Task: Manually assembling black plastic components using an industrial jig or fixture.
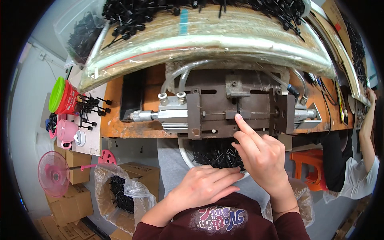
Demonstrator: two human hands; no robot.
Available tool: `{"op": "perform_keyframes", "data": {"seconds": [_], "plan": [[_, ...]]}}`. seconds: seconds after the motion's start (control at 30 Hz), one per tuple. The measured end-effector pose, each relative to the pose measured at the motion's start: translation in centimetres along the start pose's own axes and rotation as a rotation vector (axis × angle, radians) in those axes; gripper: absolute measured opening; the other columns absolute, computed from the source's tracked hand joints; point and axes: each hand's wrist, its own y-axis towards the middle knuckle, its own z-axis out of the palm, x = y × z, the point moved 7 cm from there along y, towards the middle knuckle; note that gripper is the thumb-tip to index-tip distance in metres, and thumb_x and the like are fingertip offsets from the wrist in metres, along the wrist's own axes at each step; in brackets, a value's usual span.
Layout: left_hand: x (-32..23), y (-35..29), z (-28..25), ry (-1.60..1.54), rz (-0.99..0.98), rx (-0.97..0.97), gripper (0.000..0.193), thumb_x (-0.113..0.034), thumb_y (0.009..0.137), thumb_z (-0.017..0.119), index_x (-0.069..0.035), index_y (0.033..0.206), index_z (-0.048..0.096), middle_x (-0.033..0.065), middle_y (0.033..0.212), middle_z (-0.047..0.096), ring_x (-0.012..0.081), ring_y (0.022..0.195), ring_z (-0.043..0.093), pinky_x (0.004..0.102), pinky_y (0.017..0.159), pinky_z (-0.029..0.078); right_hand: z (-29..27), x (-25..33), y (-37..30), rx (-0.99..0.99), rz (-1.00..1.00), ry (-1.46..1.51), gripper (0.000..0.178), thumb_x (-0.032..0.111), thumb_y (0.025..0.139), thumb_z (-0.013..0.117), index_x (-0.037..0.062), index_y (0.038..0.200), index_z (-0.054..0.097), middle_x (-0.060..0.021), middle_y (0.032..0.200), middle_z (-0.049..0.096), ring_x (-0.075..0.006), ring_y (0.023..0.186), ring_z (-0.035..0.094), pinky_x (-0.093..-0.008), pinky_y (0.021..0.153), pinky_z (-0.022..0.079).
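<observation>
My right hand (262,158) reaches to the bench machine (216,102), its index finger stretched out and the other fingers curled in. That fingertip touches the small dark block (231,115) at the machine's middle, where a thin black part (238,105) stands just beyond it. I see nothing held in this hand. My left hand (208,182) lies nearly flat with its fingers stretched out, near the front of a white basket (186,156) of black pieces (216,154). Nothing shows in its grasp, though its underside is hidden.
A plastic-wrapped tray (208,42) with black parts spans the far side. Left are a red-green container (64,98), a pink cup (67,132), a pink fan (54,174) and a lined box (124,196). At right, an orange stool (308,166) and another person (360,172).
</observation>
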Motion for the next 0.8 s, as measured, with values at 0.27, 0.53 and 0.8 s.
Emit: {"op": "perform_keyframes", "data": {"seconds": [0.27, 0.53, 0.8], "plan": [[-0.2, -0.9, -1.6, -0.080, 0.075, -0.146, 0.028, -0.016, 0.077, 0.078, -0.007, 0.104, 0.074, 0.0031, 0.098, 0.074, 0.0139, 0.064, 0.066, 0.0247, 0.054, 0.050, -2.4, 0.5, 2.3, 0.038, -0.085, 0.074, 0.024, 0.013, 0.073, 0.077, 0.0040, 0.091, 0.065, -0.0134, 0.108, 0.070, -0.0225, 0.059, 0.063, -0.0313, 0.056, 0.051], [3.1, -4.4, -2.0, 0.005, -0.038, -0.358, 0.028, -0.005, 0.075, 0.077, -0.007, 0.102, 0.073, 0.0063, 0.093, 0.074, 0.0162, 0.063, 0.068, 0.0243, 0.055, 0.050, -9.0, -7.3, 18.1, -0.348, -0.106, 0.137, 0.023, 0.026, 0.082, 0.074, 0.0039, 0.089, 0.072, -0.0063, 0.082, 0.071, -0.0155, 0.069, 0.064, -0.0284, 0.062, 0.051], [8.6, -12.5, 3.9, 0.154, -0.274, -0.366, 0.035, -0.003, 0.077, 0.070, -0.005, 0.112, 0.067, 0.0096, 0.113, 0.068, 0.0260, 0.094, 0.065, 0.0345, 0.082, 0.051, -7.4, -3.6, 31.6, -0.324, -0.094, -0.026, 0.059, 0.038, 0.081, 0.072, -0.0050, 0.120, 0.060, -0.0239, 0.121, 0.060, -0.0326, 0.109, 0.059, -0.0409, 0.094, 0.048]]}}
